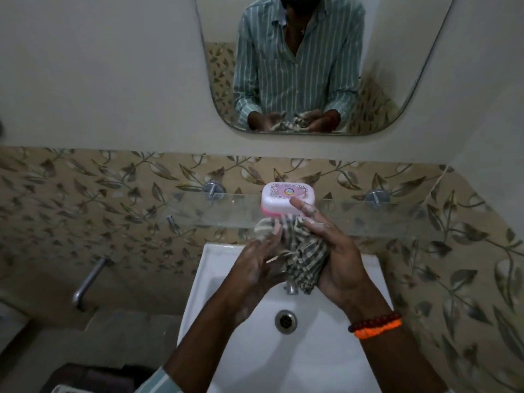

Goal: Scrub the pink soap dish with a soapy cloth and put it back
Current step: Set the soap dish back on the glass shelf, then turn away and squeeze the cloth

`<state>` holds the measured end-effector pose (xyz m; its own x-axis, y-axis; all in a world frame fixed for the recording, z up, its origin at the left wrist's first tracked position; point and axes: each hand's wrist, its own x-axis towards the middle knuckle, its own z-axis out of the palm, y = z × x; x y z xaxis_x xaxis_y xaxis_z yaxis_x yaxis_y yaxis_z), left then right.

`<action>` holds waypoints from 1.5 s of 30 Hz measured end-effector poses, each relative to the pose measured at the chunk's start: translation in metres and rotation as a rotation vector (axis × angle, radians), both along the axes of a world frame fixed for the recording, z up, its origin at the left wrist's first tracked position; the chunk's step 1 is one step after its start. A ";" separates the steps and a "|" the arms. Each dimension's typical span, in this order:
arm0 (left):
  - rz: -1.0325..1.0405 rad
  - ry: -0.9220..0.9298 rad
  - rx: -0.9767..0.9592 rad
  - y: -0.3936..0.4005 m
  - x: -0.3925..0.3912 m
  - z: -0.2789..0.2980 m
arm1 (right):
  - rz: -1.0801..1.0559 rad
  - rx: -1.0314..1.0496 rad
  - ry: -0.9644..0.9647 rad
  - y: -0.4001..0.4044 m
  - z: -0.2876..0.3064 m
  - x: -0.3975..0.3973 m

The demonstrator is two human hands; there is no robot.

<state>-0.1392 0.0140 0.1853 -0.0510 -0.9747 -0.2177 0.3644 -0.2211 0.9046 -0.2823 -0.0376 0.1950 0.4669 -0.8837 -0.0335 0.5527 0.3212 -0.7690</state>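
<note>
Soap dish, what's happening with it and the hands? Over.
Both hands, left hand and right hand, soapy, gripping the checked cloth. Pink soap dish closed, on glass shelf. Nothing blocking.

The dish [287, 202] is glossy pink-and-white plastic on a clear glass shelf [368, 219]. The cloth [304, 262] is woven, checked, limp. The basin [312, 350] is smooth white ceramic, its drain [285, 321] and tap [289, 287] metal.

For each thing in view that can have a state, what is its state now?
Pink soap dish with white lid: closed, on the glass shelf.
Checked cloth: bunched, held between both hands.
Left hand: soapy, holds cloth.
Right hand: grips cloth.
White sink: drain open.
</note>
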 end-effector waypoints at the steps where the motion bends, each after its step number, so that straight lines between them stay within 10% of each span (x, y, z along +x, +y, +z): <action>1: 0.012 -0.011 -0.001 0.003 -0.002 0.004 | 0.021 -0.006 0.002 0.004 -0.003 0.004; 18: 0.572 -0.319 -0.210 0.047 0.034 0.010 | -0.067 -0.457 0.759 0.035 -0.008 0.013; 35: 0.940 -0.038 -0.004 0.212 0.202 -0.014 | 0.292 -0.250 0.392 0.102 -0.006 0.209; 45: 0.994 -0.908 0.004 0.303 0.299 0.010 | 0.817 -0.514 0.471 0.198 -0.040 0.344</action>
<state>0.1602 0.3175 0.1952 0.8347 -0.5130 0.2002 -0.3528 -0.2190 0.9097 0.0619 0.1606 0.1554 0.9599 -0.2695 -0.0778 -0.0706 0.0363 -0.9968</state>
